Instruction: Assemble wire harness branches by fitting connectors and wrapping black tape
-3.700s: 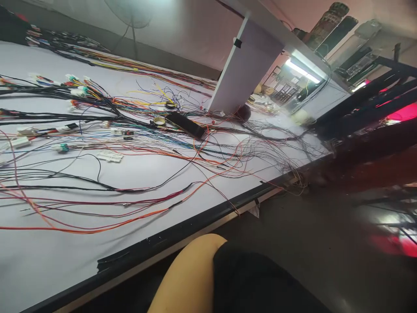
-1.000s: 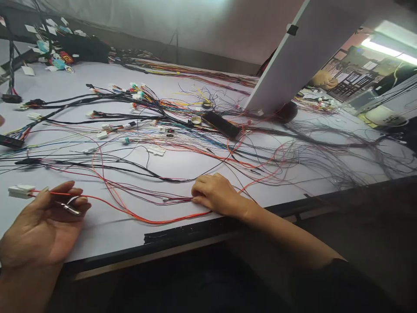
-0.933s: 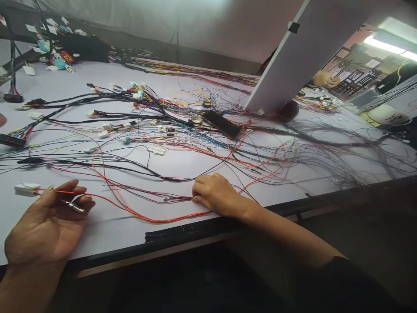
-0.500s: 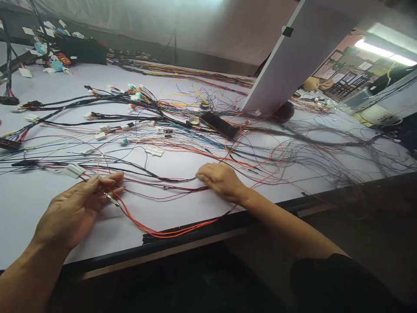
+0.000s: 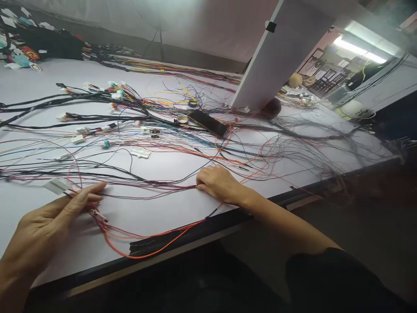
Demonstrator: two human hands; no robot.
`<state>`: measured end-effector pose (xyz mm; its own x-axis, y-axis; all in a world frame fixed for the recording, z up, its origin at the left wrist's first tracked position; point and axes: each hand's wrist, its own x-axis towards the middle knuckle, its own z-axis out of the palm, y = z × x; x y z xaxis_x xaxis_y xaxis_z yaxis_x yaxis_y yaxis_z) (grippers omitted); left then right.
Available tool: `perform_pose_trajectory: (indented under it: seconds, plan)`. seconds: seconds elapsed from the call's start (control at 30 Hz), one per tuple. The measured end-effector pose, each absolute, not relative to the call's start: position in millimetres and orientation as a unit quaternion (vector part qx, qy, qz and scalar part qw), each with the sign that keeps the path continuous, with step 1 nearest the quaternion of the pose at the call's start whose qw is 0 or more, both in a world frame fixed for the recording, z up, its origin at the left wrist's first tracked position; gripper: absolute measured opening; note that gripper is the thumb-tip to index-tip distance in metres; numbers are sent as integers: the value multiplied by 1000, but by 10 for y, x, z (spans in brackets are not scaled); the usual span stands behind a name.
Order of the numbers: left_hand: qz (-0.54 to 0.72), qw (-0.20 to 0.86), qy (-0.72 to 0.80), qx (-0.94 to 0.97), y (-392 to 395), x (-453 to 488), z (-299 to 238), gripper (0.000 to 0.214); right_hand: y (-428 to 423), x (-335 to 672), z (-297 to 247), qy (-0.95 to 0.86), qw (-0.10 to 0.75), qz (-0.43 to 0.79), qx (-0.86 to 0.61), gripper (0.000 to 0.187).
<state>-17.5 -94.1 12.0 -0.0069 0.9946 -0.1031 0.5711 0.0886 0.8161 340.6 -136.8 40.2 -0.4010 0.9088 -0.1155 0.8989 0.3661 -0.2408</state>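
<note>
My left hand (image 5: 55, 219) lies on the white table (image 5: 169, 211) at the lower left, fingers pinched on thin red and orange wires (image 5: 110, 230) with a small metal terminal beside them. A white connector (image 5: 56, 185) sits just above its fingertips. My right hand (image 5: 219, 184) rests near the table's front edge with its fingers curled, pinching a bundle of dark red wires (image 5: 156, 188) that runs left toward the other hand. One orange wire (image 5: 169, 239) loops over the black table edge.
Many loose coloured wires and black harness bundles (image 5: 107, 102) with white connectors cover the table. A black flat device (image 5: 208, 122) and a tape ring (image 5: 182, 119) lie mid-table. A white slanted panel (image 5: 270, 56) rises at the back right. Another person's hands (image 5: 298, 80) work beyond it.
Both hands came into view, then my left hand moved in from the left with the orange wires and connector. The right hand slid slightly up the table; the orange loop now hangs over the edge.
</note>
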Motion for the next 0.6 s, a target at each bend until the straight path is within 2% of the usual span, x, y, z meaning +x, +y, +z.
perform_pose_trajectory:
  seconds: [0.1, 0.2, 0.37, 0.5, 0.6]
  plan:
    - [209, 361, 645, 640, -927, -156, 183, 53, -1354, 3396, 434, -823, 11, 140, -550, 6]
    - [210, 361, 646, 639, -931, -96, 245, 58, -1363, 3400, 411, -823, 16, 130, -553, 6]
    - [281, 345, 669, 595, -931, 35, 307, 59, -1345, 3431, 307, -839, 65, 91, -532, 4]
    - [248, 369, 638, 628, -869, 23, 279, 55, -1308, 3475, 222, -853, 108, 84, -504, 10]
    - [247, 351, 646, 631, -847, -79, 198, 51, -1289, 3519, 182, -853, 111, 87, -502, 10]
